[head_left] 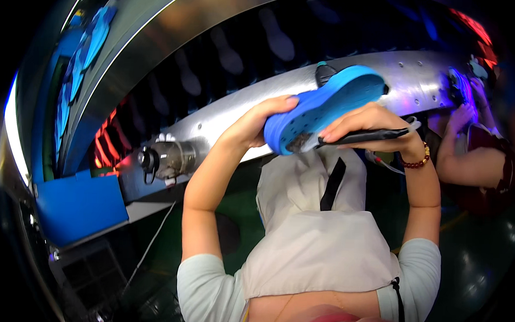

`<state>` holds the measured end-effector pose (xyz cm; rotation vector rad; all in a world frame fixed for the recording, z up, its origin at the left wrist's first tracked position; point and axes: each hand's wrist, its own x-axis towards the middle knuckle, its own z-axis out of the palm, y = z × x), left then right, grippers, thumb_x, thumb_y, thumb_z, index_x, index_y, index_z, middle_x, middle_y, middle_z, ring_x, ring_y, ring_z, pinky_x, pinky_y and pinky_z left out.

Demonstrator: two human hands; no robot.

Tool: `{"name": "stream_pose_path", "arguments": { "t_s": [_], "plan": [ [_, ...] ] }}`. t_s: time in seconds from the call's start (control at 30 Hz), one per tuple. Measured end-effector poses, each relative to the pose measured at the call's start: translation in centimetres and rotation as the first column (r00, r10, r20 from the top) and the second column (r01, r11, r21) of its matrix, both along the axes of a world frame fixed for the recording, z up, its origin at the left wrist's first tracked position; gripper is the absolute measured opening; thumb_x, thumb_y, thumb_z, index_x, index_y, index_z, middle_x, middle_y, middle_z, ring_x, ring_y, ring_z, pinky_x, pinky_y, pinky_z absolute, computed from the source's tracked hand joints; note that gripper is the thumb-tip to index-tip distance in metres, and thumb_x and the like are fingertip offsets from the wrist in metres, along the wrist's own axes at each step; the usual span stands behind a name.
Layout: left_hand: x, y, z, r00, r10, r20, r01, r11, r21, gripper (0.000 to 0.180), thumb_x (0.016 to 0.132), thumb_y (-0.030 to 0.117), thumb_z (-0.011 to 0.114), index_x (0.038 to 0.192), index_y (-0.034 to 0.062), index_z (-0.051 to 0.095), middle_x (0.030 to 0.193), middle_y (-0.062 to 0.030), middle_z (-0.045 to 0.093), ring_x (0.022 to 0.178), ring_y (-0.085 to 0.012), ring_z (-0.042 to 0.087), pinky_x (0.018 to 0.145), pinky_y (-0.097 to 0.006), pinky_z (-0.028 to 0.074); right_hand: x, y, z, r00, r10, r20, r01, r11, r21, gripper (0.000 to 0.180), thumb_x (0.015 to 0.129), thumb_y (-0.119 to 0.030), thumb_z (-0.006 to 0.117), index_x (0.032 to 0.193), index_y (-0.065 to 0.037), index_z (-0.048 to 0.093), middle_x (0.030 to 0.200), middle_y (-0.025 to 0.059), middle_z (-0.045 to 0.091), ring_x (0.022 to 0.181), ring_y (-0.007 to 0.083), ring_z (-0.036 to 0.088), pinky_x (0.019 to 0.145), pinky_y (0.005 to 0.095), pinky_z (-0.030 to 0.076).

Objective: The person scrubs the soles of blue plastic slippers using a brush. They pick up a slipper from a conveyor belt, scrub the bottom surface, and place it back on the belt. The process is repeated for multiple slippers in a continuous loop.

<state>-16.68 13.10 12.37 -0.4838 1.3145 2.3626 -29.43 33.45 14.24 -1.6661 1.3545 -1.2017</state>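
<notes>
My left hand [260,122] is closed round the side of a blue foam shoe piece [350,90], which looks like a clog with small holes near its toe end. The shoe is tilted, its hollow side turned toward me. In my right hand [378,121] is a black-handled brush [360,136], with a clear tube at its rear end. The brush's dark tip touches or hovers just over the toe end inside the shoe; which of the two I cannot tell. Both hands are above the near edge of a metal ledge [231,112].
Beyond the ledge, a dark conveyor [243,81] carries several pale sole shapes. On the ledge at left stands a clear bottle [181,158] with a black lid. A blue panel [83,206] lies further left. At right, another person's arm [473,160] reaches over the ledge.
</notes>
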Motion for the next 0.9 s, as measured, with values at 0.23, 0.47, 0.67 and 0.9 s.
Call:
{"name": "stream_pose_path", "arguments": {
  "t_s": [0.23, 0.47, 0.67, 0.9],
  "plan": [
    [1.1, -1.3, -0.2, 0.996, 0.089, 0.025, -0.091, 0.993, 0.072, 0.054, 0.078, 0.034, 0.054, 0.115, -0.0053, 0.049, 0.104, -0.0194, 0.057, 0.088, -0.0247, 0.06, 0.078, -0.033, 0.049, -1.3, 0.0, 0.0, 0.997, -0.069, -0.038, 0.065, 0.994, -0.085, 0.018, 0.073, -0.004, 0.065, 0.09, 0.002, 0.062, 0.092, 0.0138, 0.065, 0.085, 0.0255, 0.063, 0.077, 0.0319, 0.049],
    [2.5, -3.3, -1.9, 0.972, 0.228, -0.059, -0.223, 0.972, 0.079, 0.05, 0.078, 0.035, 0.054, 0.11, -0.0045, 0.052, 0.099, -0.0183, 0.059, 0.082, -0.025, 0.06, 0.072, -0.034, 0.05, -1.2, 0.6, 0.4, 0.982, -0.179, -0.052, 0.172, 0.978, -0.119, 0.021, 0.069, 0.001, 0.068, 0.09, 0.001, 0.064, 0.094, 0.0151, 0.064, 0.09, 0.026, 0.062, 0.081, 0.0325, 0.049],
    [3.6, -5.2, -3.7, 0.939, 0.305, -0.161, -0.26, 0.933, 0.25, 0.05, 0.077, 0.03, 0.054, 0.11, -0.0068, 0.052, 0.098, -0.0182, 0.06, 0.08, -0.0238, 0.06, 0.072, -0.034, 0.05, -0.8, 1.3, -0.8, 0.994, -0.109, -0.014, 0.109, 0.994, 0.018, 0.022, 0.068, 0.003, 0.068, 0.089, 0.0, 0.064, 0.094, 0.0147, 0.064, 0.092, 0.0246, 0.062, 0.083, 0.0323, 0.048],
    [4.1, -6.1, -4.0, 0.916, 0.285, -0.282, -0.304, 0.953, -0.025, 0.056, 0.075, 0.036, 0.052, 0.11, -0.008, 0.053, 0.105, -0.019, 0.058, 0.09, -0.0229, 0.058, 0.078, -0.034, 0.047, -0.9, 1.0, -2.5, 0.963, -0.271, 0.015, 0.271, 0.963, -0.01, 0.02, 0.072, -0.001, 0.066, 0.092, -0.001, 0.065, 0.092, 0.0122, 0.065, 0.087, 0.0204, 0.063, 0.078, 0.0291, 0.05]
  ]
}}
